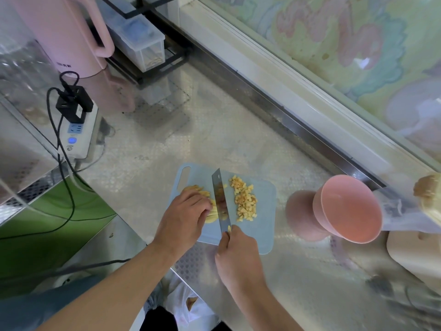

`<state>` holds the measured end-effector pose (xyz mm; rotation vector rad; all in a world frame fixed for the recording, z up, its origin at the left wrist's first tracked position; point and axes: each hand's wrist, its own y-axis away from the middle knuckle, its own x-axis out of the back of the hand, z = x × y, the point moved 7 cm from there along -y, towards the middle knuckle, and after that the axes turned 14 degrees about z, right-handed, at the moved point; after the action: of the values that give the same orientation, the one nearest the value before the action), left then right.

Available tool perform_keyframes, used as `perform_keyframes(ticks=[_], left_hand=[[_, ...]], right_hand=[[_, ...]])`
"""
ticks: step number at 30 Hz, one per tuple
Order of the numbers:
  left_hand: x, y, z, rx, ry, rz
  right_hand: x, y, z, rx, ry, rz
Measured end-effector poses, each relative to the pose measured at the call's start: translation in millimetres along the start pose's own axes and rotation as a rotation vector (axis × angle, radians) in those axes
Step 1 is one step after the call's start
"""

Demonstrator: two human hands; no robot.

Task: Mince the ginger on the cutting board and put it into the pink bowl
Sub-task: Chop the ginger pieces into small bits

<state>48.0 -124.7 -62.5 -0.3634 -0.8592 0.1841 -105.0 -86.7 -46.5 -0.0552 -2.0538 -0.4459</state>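
Head view: a pale blue cutting board (265,235) lying on the shiny metal worktop (214,139). On its left half, the left hand (183,216), fingers curled down onto a bunch of ginger strips (202,193) — grip pressing them flat to the board. Just beside those fingers, a cleaver (220,201), blade upright, edge down on the board, dividing the strips from a heap of minced ginger (245,201) on the right half. At the near end of the blade, the right hand (236,249), grip wrapped tight round the handle, which lies hidden inside the fist. To the right of the board, apart from it, the pink bowl (348,209) — on the worktop, its mirror image beside it in the metal. Far left, a white power strip (78,137) with black plugs and cables; behind it a pink kettle (69,34).
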Motion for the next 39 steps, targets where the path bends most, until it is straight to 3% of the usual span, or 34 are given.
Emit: perform_keyframes(ticks=[19,31,39], left_hand=[[-1.6,0.2,-0.7,-0.013,0.005,0.005],[1.2,1.5,-0.5,-0.001,0.041,-0.018],[7.5,-4.0,-3.6,0.061,0.067,-0.040]], right_hand=[[-2.0,-3.3,-10.7,-0.057,0.155,-0.121],[-2.9,4.8,-1.2,-0.061,-0.083,-0.003],[2.0,9.6,-6.2,-0.048,-0.033,-0.001]])
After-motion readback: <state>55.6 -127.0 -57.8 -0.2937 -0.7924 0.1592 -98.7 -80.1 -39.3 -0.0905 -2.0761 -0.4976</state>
